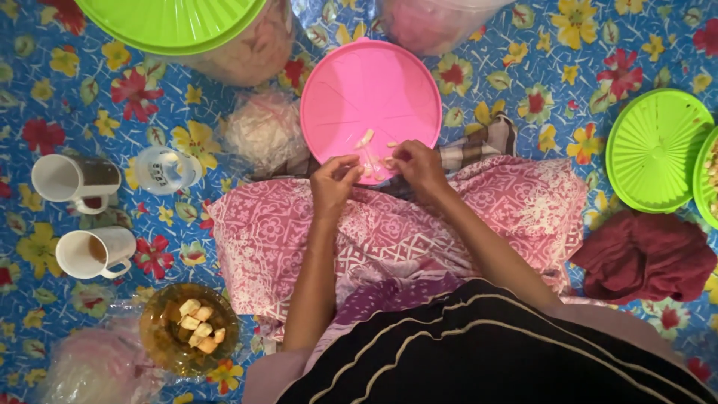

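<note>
My left hand (334, 183) and my right hand (417, 166) meet over the near edge of a round pink lid (370, 90). Both pinch the same small pale strip of food (372, 158) between their fingertips. A few more pale pieces (364, 138) lie on the lid just beyond the fingers. Under my forearms a pink patterned cloth (516, 202) covers my lap.
Blue flowered mat (90, 112) all around. Two white mugs (75, 179) (96, 253) stand at left, a small clear cup (166, 169) and a plastic bag (263, 133) nearby. An amber bowl of food cubes (191, 329) sits bottom left. Green lids (652, 150) (172, 22) and a maroon cloth (647, 258) lie around.
</note>
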